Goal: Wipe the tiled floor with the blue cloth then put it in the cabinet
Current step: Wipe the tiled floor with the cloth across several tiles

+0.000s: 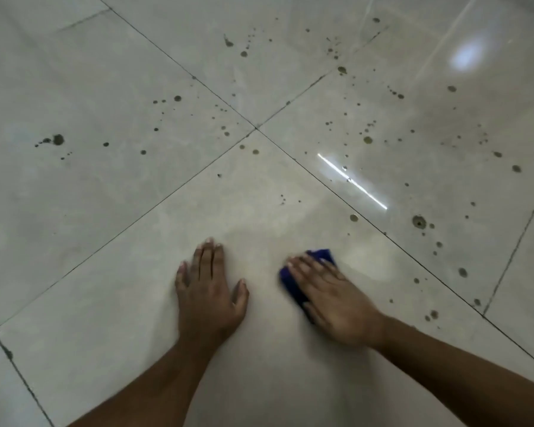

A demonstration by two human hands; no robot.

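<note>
Low in the frame, just right of centre, the right hand [330,298] lies flat on the blue cloth [293,283] with its fingers straight and close together, pressing the cloth against the tiled floor [121,211] — its grip is wide and flat, not curled round the fabric. The cloth shows only as a dark blue edge past the fingertips and along the thumb side of the hand; the rest is hidden beneath the palm, and this hand is slightly blurred. The left hand [208,288] sits just left of centre, palm down on the bare tile, fingers spread and straight, thumb out toward the other hand, holding nothing. The two hands are near each other but apart, both on the same large pale tile in the lower middle of the frame. Dark grout lines cross near the centre, a little above the hands. Dark spots [57,139] are scattered over the tiles in the left, upper and right parts of the frame — thickest at the right. A thin bright streak of reflected light [352,181] lies right of centre, and a softer glare [466,55] sits at the upper right.
</note>
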